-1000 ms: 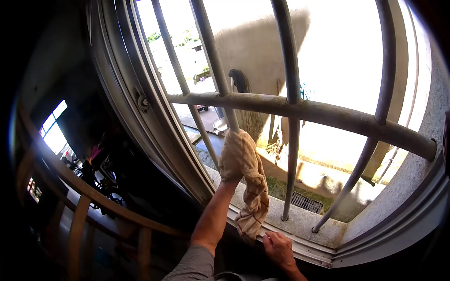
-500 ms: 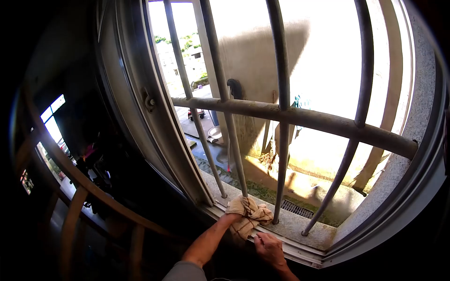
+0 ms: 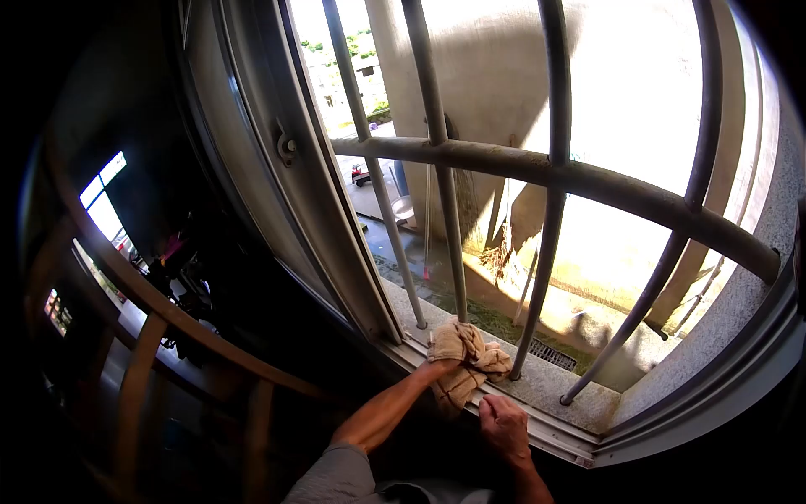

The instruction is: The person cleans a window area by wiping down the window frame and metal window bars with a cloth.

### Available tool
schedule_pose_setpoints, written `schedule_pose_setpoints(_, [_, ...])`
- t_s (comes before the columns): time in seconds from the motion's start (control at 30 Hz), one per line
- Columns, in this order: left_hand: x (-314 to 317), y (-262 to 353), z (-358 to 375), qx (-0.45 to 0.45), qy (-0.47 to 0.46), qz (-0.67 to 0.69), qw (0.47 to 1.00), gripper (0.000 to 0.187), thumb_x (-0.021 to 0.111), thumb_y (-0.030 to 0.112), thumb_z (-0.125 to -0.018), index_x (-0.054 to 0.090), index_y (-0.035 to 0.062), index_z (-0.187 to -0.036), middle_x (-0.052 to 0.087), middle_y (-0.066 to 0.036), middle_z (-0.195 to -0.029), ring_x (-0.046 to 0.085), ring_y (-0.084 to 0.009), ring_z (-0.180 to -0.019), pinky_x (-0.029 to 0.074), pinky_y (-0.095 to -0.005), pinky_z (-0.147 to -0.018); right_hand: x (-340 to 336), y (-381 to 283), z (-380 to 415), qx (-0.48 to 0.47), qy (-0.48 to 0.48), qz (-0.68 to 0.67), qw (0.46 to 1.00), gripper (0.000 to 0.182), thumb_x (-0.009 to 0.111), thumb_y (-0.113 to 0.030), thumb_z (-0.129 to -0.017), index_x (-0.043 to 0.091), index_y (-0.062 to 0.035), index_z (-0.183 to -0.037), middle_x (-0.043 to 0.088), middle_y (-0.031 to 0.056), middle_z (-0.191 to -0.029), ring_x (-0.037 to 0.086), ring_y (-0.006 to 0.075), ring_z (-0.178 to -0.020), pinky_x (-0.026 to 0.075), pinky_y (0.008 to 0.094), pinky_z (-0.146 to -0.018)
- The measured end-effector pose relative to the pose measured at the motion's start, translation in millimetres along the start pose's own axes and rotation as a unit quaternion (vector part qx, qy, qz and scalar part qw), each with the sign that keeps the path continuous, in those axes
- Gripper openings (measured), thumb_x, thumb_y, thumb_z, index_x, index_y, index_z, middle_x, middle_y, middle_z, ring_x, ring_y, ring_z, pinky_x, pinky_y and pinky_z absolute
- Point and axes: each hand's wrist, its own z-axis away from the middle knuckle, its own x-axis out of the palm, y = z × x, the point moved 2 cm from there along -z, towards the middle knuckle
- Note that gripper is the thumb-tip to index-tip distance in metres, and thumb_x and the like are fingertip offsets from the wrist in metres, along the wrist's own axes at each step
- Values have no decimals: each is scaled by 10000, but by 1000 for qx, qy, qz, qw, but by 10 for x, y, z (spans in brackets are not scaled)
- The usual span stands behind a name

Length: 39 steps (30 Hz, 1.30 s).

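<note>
A tan cloth [image 3: 460,349] with dark lines lies bunched on the window sill [image 3: 550,391], at the foot of one of the metal bars. My left hand [image 3: 457,366] is closed on this cloth, which covers most of its fingers. Beside it, to the right, my right hand [image 3: 505,424] is curled into a fist at the inner edge of the white window track [image 3: 546,428]. What those curled fingers hold, if anything, is hidden.
Upright bars cross a thick horizontal bar [image 3: 504,164] in front of me. A sliding window frame [image 3: 332,202] with a latch [image 3: 288,147] stands on the left. Below it runs a curved wooden railing [image 3: 185,340]. Outside are a wall and a drain grate [image 3: 554,357].
The view has shifted, so the window and bars sit differently in it. Both hands stay at nearly the same places on the sill, with the cloth still under the left.
</note>
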Motion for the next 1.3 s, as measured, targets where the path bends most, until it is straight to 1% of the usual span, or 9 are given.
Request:
schedule_pose_setpoints(0.13, [-644, 1429, -114, 155, 94, 103, 978, 410, 704, 101, -879, 561, 4, -1251, 698, -89, -972, 668, -160, -854, 538, -285, -743, -7, -81, -6, 28, -29, 20, 999, 101, 642, -128, -893, 660, -35, -928, 668, 182, -830, 651, 379, -779, 508, 468, -690])
schedule_pose_setpoints(0.3, [-1104, 1324, -544, 36, 174, 390, 903, 541, 730, 139, -877, 498, 47, -1357, 605, -66, -1230, 585, -164, -1096, 489, -303, -946, 66, -91, -18, 0, -36, 74, 997, 86, 630, -139, -896, 635, -54, -881, 660, 165, -817, 642, 368, -775, 510, 471, -684])
schedule_pose_setpoints(0.63, [-1575, 1014, -2191, 159, 226, 545, 792, 506, 493, 267, -1006, 367, 132, -1477, 459, -58, -1439, 452, -201, -1302, 343, -351, -1110, 69, -14, 83, -19, -37, 133, 990, 86, 682, -146, -864, 678, -66, -894, 712, 124, -867, 687, 316, -809, 554, 422, -726])
schedule_pose_setpoints(0.8, [-1219, 300, -1999, 249, 111, 734, 622, 498, 375, 332, -1070, 301, 174, -1537, 385, -54, -1544, 385, -219, -1405, 270, -376, -1193, 100, -12, 67, -34, -31, 148, 988, 100, 678, -176, -872, 679, -77, -885, 693, 117, -811, 682, 314, -788, 555, 416, -695])
schedule_pose_setpoints(0.87, [-1269, 990, -1349, 138, 61, 805, 573, 339, 421, 410, -1056, 597, 217, -1272, 666, 51, -1074, 671, -125, -948, 549, -306, -864, 120, -43, 49, -33, -36, 159, 986, 102, 671, -182, -878, 677, -80, -889, 683, 115, -792, 678, 313, -777, 554, 412, -689])
schedule_pose_setpoints(0.93, [-1192, 1268, -912, 1, 146, 784, 604, 196, 485, 332, -1051, 643, 258, -1140, 628, 59, -944, 621, -73, -751, 531, -264, -675, 153, 7, 91, -35, -47, 178, 982, 106, 667, -184, -882, 674, -80, -896, 678, 113, -790, 672, 311, -770, 551, 414, -690])
schedule_pose_setpoints(1.1, [-1323, 2210, -805, 153, 253, 568, 768, 245, 533, 268, -1027, 586, 129, -1221, 575, -1, -1078, 592, -97, -909, 513, -286, -799, 133, 8, 84, -51, -42, 180, 981, 102, 663, -184, -884, 650, -82, -889, 666, 115, -780, 660, 314, -748, 544, 429, -678])
schedule_pose_setpoints(1.23, [-1665, 3250, -1018, 252, 93, 414, 870, 376, 595, 156, -968, 541, 35, -1320, 570, -94, -1248, 599, -159, -1055, 532, -320, -889, 134, -64, 112, -39, -41, 182, 982, 102, 661, -182, -885, 647, -81, -895, 668, 114, -790, 658, 315, -749, 542, 432, -673])
schedule_pose_setpoints(1.3, [-1579, 3203, -1434, 186, -33, 577, 795, 372, 608, 115, -956, 558, 13, -1310, 589, -107, -1247, 612, -170, -1071, 549, -326, -891, 118, -27, 131, -36, -35, 187, 981, 113, 665, -184, -886, 664, -76, -918, 680, 108, -816, 663, 308, -769, 543, 422, -684])
